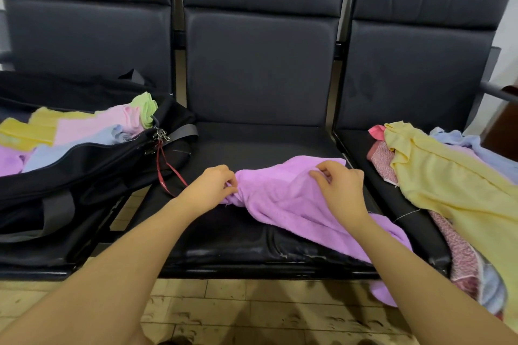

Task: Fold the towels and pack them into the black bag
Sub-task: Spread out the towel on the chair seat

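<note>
Purple towel bunched on middle seat, trailing over its front edge; our left hand and right hand both pinch it. Black bag on left seat partly packed; unfolded pile on right seat remains.

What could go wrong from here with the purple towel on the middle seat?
The purple towel hangs over the seat's front edge toward the floor; it may slide off or drag. The left hand pinches only a bunched corner and the right hand an upper fold, so the fold may come out uneven.
</note>
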